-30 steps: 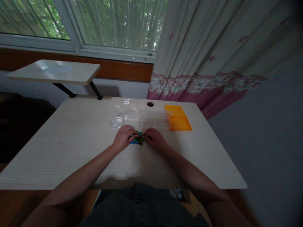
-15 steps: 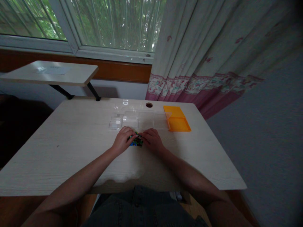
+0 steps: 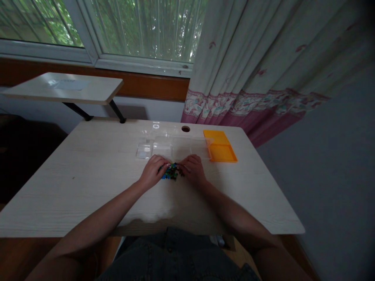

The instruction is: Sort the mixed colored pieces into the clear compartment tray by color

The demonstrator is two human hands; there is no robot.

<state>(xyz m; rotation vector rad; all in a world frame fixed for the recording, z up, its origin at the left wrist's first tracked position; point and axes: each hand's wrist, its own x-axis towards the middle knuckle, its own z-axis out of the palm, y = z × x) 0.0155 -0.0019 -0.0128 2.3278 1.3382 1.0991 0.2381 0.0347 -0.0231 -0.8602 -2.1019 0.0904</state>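
A small heap of tiny blue, green and dark brown pieces point(image 3: 171, 173) lies on the desk between my hands; they are too small to tell their exact kind. My left hand point(image 3: 152, 170) borders the heap's left side, thumb and fingers bent together at its edge. On the other side, my right hand point(image 3: 193, 170) has its fingers curled in and their tips at the upper right of the heap. Whatever is between the fingers of either hand is too small or hidden to make out.
Just beyond my hands lies a clear plastic tray with compartments point(image 3: 162, 150). An orange open case point(image 3: 224, 153) touches its right end. A round cable hole point(image 3: 185, 128) is near the desk's point(image 3: 102, 168) back edge. A raised shelf point(image 3: 96, 88) stands at the back left.
My right hand has shifted slightly right and away from me, and the gap between the hands has widened. More of the small pieces show, looking more spread out. My left hand stays nearly in place.
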